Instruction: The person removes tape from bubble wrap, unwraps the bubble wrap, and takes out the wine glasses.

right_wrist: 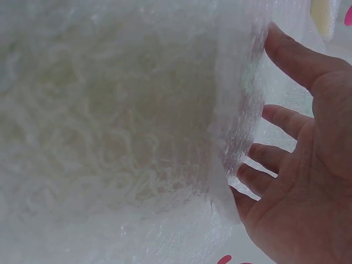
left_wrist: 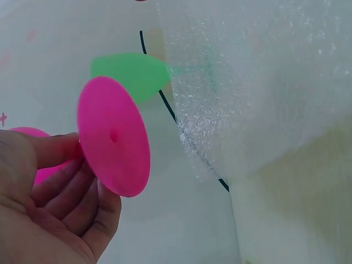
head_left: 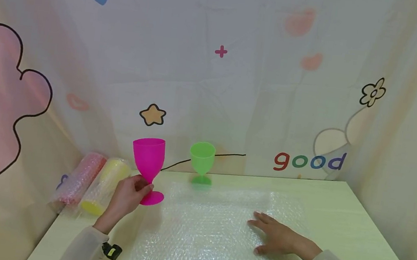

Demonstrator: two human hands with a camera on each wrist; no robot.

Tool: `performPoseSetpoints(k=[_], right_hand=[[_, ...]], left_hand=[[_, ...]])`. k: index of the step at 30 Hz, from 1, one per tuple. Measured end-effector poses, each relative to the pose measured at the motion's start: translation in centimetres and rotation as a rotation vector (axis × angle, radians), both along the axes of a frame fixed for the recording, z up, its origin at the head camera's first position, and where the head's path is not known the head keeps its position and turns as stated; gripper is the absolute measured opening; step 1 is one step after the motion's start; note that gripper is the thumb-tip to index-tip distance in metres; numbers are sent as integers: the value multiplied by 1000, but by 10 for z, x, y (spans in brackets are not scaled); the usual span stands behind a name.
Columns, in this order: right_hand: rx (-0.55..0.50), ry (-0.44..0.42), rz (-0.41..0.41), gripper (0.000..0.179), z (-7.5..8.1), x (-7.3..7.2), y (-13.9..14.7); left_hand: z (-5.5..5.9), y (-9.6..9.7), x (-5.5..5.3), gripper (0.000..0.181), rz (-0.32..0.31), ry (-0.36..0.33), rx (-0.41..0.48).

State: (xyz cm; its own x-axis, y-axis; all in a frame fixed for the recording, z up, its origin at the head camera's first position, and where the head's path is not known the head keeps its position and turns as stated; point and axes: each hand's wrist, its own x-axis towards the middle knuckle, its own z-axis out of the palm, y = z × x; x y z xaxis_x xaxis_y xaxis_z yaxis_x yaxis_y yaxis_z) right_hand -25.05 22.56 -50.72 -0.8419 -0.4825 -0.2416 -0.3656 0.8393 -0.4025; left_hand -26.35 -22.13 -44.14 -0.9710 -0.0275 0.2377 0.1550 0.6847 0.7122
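The lower-case word "good" (head_left: 310, 161) can be read on the pale, printed cloth backdrop (head_left: 185, 65), low and to the right in the head view, its letters running red, green, blue and purple. Higher up near the middle of that cloth stands a small red plus sign (head_left: 221, 51), visible also at the left wrist view's edge.

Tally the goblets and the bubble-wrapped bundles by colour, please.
Magenta stemmed plastic goblet: 1
Translucent green stemmed plastic goblet: 1
Red cylindrical bubble-wrapped bundle: 1
Yellow cylindrical bubble-wrapped bundle: 1
Total: 4
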Motion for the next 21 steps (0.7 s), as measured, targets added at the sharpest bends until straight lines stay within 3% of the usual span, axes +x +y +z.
performPoseSetpoints(k=[16, 21], right_hand=[[-12, -6, 7, 83, 0, 1, 1], [-13, -7, 4, 83, 0, 1, 1]], left_hand=[[-4, 20, -40, 13, 11, 167, 39], [-2, 29, -51, 14, 21, 176, 84]])
